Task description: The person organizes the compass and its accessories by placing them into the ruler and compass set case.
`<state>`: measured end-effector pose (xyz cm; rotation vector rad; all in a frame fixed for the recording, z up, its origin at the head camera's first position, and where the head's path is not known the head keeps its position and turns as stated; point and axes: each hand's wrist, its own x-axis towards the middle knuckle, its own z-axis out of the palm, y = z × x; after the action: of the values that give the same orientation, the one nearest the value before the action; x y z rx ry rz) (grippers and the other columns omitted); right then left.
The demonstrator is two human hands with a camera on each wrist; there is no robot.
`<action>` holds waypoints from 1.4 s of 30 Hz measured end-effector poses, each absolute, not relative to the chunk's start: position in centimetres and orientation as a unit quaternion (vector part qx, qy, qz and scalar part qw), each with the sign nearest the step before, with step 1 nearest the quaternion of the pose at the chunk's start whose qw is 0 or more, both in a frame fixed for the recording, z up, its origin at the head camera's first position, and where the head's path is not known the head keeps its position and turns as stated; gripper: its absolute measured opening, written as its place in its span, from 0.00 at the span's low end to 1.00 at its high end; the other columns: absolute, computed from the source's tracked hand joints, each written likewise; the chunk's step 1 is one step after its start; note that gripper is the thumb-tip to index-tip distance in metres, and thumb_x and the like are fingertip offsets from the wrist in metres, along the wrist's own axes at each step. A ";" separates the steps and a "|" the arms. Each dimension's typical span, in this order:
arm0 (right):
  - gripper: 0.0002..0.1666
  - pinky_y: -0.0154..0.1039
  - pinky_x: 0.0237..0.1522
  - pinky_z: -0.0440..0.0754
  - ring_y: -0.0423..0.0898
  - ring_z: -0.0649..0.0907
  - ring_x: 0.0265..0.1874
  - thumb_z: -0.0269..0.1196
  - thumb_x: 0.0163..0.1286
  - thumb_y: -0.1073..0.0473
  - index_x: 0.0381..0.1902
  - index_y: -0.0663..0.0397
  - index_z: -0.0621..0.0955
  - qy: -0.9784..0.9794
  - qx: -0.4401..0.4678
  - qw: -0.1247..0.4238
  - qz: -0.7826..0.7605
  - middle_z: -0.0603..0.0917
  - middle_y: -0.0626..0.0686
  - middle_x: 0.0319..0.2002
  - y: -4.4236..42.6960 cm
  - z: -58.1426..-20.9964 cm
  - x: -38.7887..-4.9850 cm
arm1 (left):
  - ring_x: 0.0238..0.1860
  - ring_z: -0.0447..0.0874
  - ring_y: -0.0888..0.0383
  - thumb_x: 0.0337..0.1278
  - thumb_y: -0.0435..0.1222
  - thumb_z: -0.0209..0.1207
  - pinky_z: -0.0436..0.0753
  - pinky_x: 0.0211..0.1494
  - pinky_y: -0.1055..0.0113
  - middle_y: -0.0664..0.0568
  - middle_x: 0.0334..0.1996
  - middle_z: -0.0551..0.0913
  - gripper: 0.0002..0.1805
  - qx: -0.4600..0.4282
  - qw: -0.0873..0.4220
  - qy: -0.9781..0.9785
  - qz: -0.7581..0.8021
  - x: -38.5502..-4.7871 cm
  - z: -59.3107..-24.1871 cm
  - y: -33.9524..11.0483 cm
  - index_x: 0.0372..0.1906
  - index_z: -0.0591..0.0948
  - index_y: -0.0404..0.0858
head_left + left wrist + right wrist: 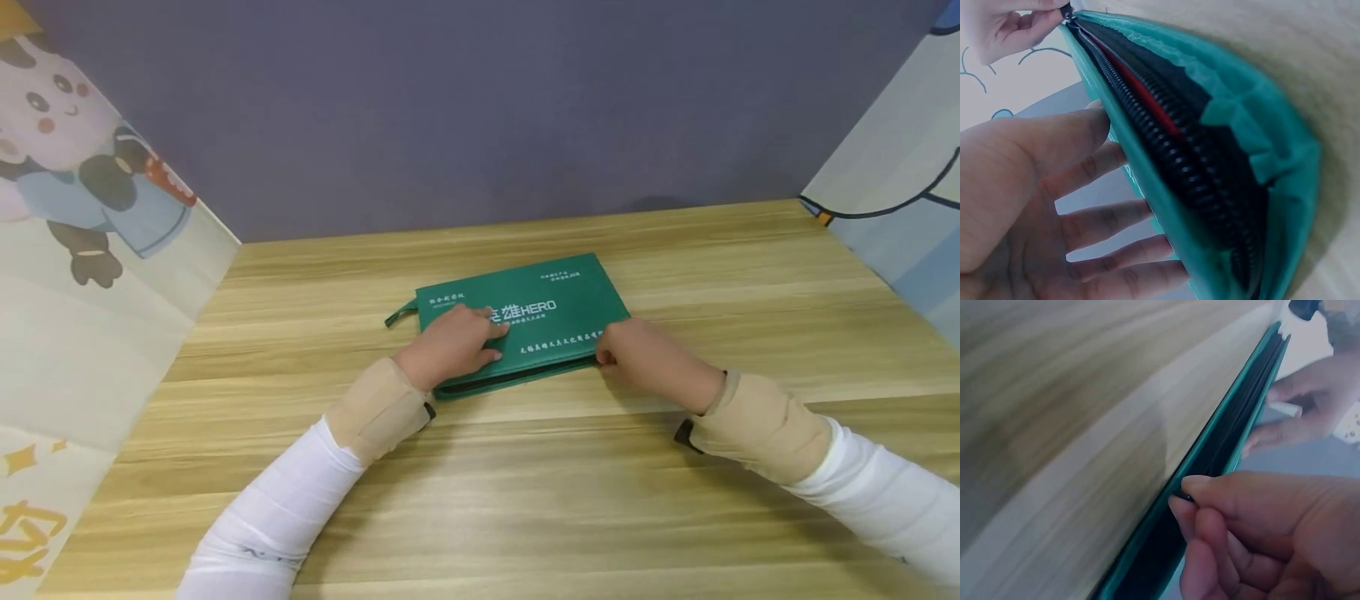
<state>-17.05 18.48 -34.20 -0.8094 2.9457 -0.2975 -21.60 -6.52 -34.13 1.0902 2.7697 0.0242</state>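
Observation:
A flat green zip case (573,292) with white lettering, including the word HERO, lies on the table. My left hand (455,340) rests on its top with the fingers spread and straight. At the front right corner, my right hand (648,354) pinches a small black zipper pull (1183,496) between thumb and finger. The zip's black teeth (1147,115) stand apart along the front edge in the left wrist view, with a red strip (1147,97) showing between them. What else lies inside is hidden.
The case sits on a wood-grain table (487,500). A green strap (402,312) sticks out at its left end. Behind the table rises a grey-purple panel (495,108); a white panel with cartoon prints (75,250) borders the left, and another printed panel (900,175) the right.

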 end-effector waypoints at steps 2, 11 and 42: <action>0.17 0.32 0.21 0.62 0.40 0.63 0.17 0.66 0.56 0.69 0.12 0.53 0.75 0.956 -0.270 0.042 -0.106 0.68 0.44 0.14 17.6 -34.2 -17.0 | 0.67 0.65 0.48 0.61 0.43 0.58 0.60 0.69 0.51 0.43 0.61 0.73 0.27 0.365 0.084 0.927 0.007 -21.6 -34.0 -6.4 0.64 0.71 0.41; 0.14 0.32 0.21 0.66 0.41 0.67 0.18 0.65 0.57 0.70 0.14 0.55 0.78 0.949 -0.283 0.071 -0.118 0.73 0.46 0.16 14.5 -34.4 -17.1 | 0.66 0.66 0.49 0.61 0.45 0.58 0.61 0.69 0.52 0.43 0.61 0.73 0.27 0.358 0.078 0.930 -0.006 -21.5 -33.9 -5.8 0.64 0.71 0.42; 0.12 0.34 0.24 0.68 0.39 0.68 0.19 0.60 0.60 0.71 0.20 0.54 0.73 0.925 -0.329 0.060 -0.178 0.70 0.46 0.17 18.1 -35.1 -20.5 | 0.58 0.73 0.46 0.61 0.50 0.57 0.72 0.60 0.54 0.44 0.57 0.76 0.28 0.326 0.095 0.940 -0.036 -19.8 -33.8 -5.1 0.64 0.73 0.43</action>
<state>-20.46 18.13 -35.14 -0.9961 2.8007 -0.5380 -19.79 -5.07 -33.77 0.9658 2.7868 -0.1054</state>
